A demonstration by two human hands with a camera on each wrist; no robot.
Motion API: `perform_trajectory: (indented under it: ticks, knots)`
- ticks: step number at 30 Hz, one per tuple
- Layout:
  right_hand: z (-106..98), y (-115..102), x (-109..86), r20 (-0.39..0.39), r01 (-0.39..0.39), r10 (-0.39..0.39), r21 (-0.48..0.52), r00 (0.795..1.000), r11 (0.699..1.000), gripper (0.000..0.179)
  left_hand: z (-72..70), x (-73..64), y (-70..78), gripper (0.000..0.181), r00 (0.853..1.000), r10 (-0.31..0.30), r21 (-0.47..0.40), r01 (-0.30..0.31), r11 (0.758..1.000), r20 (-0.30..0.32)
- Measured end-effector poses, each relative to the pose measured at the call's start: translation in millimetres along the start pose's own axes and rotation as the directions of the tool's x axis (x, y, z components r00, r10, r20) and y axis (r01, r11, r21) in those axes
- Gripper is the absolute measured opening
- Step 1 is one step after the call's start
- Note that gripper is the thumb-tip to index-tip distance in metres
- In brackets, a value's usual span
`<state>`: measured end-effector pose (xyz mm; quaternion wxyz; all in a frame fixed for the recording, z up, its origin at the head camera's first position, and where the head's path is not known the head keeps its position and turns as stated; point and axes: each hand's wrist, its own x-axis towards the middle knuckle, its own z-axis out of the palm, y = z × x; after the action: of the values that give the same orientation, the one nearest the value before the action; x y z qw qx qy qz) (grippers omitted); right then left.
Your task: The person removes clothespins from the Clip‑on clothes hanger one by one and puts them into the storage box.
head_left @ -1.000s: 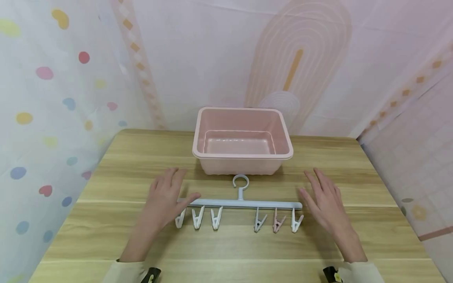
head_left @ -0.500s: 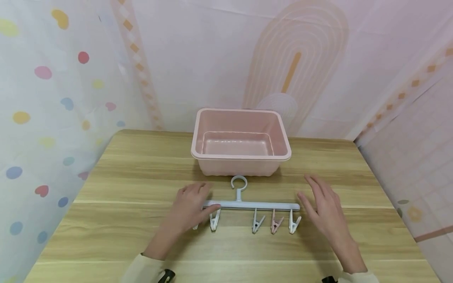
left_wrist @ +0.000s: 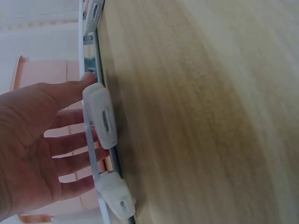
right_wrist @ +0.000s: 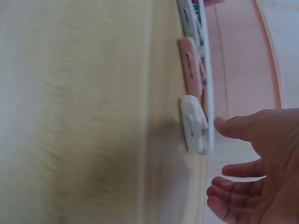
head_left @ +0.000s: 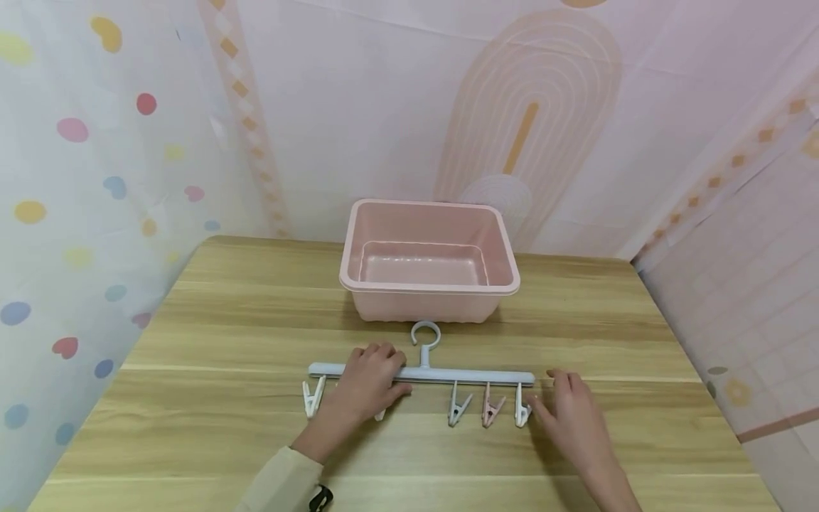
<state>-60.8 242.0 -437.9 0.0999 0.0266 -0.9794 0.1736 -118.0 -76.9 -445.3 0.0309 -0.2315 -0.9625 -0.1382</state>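
A pale blue clip hanger (head_left: 476, 375) lies on the table with its hook (head_left: 426, 334) pointing away. Along its bar, clothespins hang toward the near side: a white one (head_left: 313, 397) at the left, a grey-blue one (head_left: 459, 405), a pink one (head_left: 493, 407) and a white one (head_left: 521, 409) at the right. My left hand (head_left: 367, 384) lies over the bar left of the hook and hides part of it. In the left wrist view its fingers (left_wrist: 70, 144) reach behind the bar, fairly straight. My right hand (head_left: 576, 419) is spread beside the right end, thumb near the end clothespin, holding nothing.
Behind the hanger stands a pink plastic basin (head_left: 429, 307) with nothing in it. The wood-grain table (head_left: 224, 320) meets a patterned cloth backdrop (head_left: 358, 107) at the back and sides.
My left hand has moved right along the hanger, from its left end to beside the hook. My right hand has come slightly nearer and closer to the right end.
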Motion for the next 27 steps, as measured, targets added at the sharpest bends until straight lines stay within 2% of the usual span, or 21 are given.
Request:
perform_trajectory:
  ticks: [4,8,11,15,27]
  knots:
    - [4.4,0.1,-2.6,0.112,-0.069,0.070,-0.013,0.991,0.998,0.054,3.2,3.3,0.1,0.030,1.000,0.014,0.012,-0.014,1.000,-0.017]
    - [4.8,-1.0,-0.7,0.208,-0.130,0.126,0.006,0.970,0.991,0.042,4.3,6.2,1.3,0.023,1.000,0.016,0.026,-0.015,1.000,-0.026]
    - [5.4,-2.1,-0.3,0.230,-0.144,0.134,0.025,0.964,0.989,0.032,4.1,7.0,1.7,0.020,1.000,0.012,0.018,-0.012,1.000,-0.021]
    - [6.3,-3.0,0.0,0.241,-0.147,0.132,0.044,0.961,0.988,0.028,4.2,5.8,1.2,0.019,1.000,0.018,0.005,-0.018,1.000,-0.024]
    - [6.7,-4.6,-0.8,0.291,-0.246,0.189,0.172,0.938,0.954,0.025,1.3,-1.0,3.1,0.021,0.992,0.080,-0.017,-0.081,0.997,-0.096]
